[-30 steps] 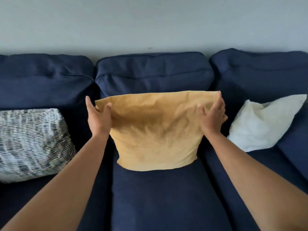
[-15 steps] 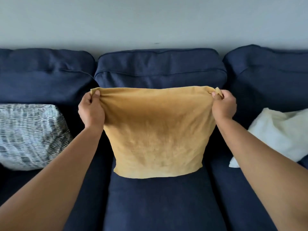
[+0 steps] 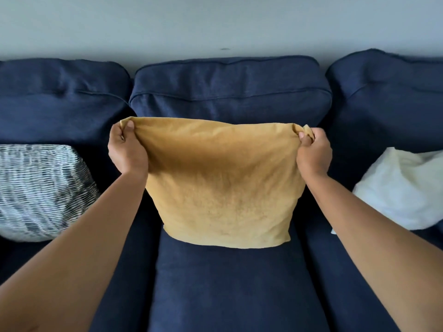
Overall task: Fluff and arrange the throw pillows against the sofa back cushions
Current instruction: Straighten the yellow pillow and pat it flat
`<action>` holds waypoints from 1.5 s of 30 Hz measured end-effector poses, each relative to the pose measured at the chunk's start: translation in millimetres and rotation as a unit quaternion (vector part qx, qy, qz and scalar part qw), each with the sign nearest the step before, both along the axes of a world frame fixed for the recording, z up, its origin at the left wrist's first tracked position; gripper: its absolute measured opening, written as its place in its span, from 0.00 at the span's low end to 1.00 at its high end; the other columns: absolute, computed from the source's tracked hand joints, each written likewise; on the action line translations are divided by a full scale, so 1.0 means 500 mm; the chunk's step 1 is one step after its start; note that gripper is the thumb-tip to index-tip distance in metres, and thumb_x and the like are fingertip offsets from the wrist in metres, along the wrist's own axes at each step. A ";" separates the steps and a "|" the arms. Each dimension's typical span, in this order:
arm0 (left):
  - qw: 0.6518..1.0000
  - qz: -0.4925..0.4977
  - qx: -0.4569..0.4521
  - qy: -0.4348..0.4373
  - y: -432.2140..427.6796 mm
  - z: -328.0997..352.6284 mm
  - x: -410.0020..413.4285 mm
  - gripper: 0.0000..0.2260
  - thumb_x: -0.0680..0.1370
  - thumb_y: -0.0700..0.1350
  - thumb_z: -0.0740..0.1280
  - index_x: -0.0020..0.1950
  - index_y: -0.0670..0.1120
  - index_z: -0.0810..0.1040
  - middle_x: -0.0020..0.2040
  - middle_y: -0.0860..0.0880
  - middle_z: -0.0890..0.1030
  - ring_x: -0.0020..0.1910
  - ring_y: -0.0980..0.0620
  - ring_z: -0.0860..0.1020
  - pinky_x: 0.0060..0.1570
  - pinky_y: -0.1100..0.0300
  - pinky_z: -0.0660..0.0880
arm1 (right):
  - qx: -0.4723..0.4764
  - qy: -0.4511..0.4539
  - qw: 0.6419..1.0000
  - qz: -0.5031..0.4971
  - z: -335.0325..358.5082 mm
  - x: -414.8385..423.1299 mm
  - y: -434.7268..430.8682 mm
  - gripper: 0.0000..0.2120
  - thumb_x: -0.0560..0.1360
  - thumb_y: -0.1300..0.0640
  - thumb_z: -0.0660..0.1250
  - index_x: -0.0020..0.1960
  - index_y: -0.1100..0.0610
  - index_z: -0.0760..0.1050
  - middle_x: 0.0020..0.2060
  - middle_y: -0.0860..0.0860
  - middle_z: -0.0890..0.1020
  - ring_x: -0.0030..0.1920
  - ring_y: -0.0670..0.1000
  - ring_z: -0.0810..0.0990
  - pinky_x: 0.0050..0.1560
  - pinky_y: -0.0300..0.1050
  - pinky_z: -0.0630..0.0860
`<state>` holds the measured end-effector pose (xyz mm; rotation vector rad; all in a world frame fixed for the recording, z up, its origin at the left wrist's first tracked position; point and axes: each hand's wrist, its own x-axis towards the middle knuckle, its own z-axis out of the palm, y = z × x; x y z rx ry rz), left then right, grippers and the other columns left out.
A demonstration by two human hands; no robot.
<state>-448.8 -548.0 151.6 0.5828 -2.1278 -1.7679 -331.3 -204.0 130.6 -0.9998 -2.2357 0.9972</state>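
A mustard-yellow pillow (image 3: pixel 223 185) stands upright on the middle seat of the navy sofa, in front of the middle back cushion (image 3: pixel 230 92). My left hand (image 3: pixel 127 152) pinches its top left corner. My right hand (image 3: pixel 312 152) pinches its top right corner, and the top edge is stretched taut between them. A black-and-white patterned pillow (image 3: pixel 40 190) leans against the left back cushion. A white pillow (image 3: pixel 402 188) lies tilted on the right seat.
The navy sofa's middle seat cushion (image 3: pixel 230 283) extends toward me below the yellow pillow. A plain grey wall (image 3: pixel 215 25) runs behind the sofa back. Dark gaps separate the three seat sections.
My hands went from pressing the yellow pillow's upper sides with flat palms to pinching its top corners and pulling them apart. The view has tilted down slightly.
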 end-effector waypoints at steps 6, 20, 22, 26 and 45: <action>1.000 -0.016 -0.012 -0.003 0.021 -0.030 0.028 0.11 0.81 0.57 0.62 0.39 0.60 0.75 0.35 0.65 0.79 0.34 0.70 0.75 0.39 0.72 0.70 | -0.019 0.005 0.999 -0.036 0.003 0.004 0.032 0.11 0.82 0.51 0.59 0.56 0.57 0.75 0.46 0.48 0.78 0.46 0.51 0.76 0.45 0.45 0.68; 0.754 -0.280 -0.515 0.295 0.069 -0.117 0.173 0.28 0.84 0.53 0.58 0.81 0.44 0.58 0.81 0.41 0.59 0.81 0.39 0.54 0.78 0.38 0.47 | 0.329 0.078 0.932 0.132 -0.044 0.065 -0.158 0.29 0.82 0.50 0.58 0.80 0.56 0.56 0.79 0.56 0.57 0.79 0.52 0.55 0.76 0.56 0.51; 0.718 -0.340 -0.541 0.276 0.075 -0.155 0.192 0.26 0.85 0.54 0.54 0.81 0.45 0.57 0.81 0.42 0.59 0.81 0.42 0.52 0.79 0.40 0.45 | 0.399 -0.005 0.885 0.240 -0.093 0.082 -0.202 0.30 0.82 0.46 0.55 0.81 0.53 0.51 0.81 0.54 0.52 0.80 0.54 0.51 0.77 0.59 0.47; 0.701 -0.344 -0.590 0.206 0.073 -0.192 0.136 0.28 0.84 0.59 0.51 0.82 0.49 0.56 0.82 0.44 0.56 0.82 0.43 0.51 0.79 0.41 0.41 | 0.472 -0.112 0.826 0.285 -0.158 0.054 -0.178 0.31 0.82 0.39 0.49 0.81 0.49 0.49 0.81 0.52 0.51 0.80 0.53 0.48 0.77 0.60 0.44; 0.674 -0.354 -0.628 0.160 0.141 -0.220 0.033 0.29 0.83 0.64 0.44 0.83 0.56 0.52 0.84 0.44 0.50 0.82 0.43 0.47 0.78 0.39 0.43 | 0.391 -0.201 0.873 0.210 -0.181 -0.044 -0.060 0.31 0.81 0.36 0.41 0.81 0.46 0.46 0.81 0.51 0.46 0.80 0.53 0.46 0.76 0.63 0.45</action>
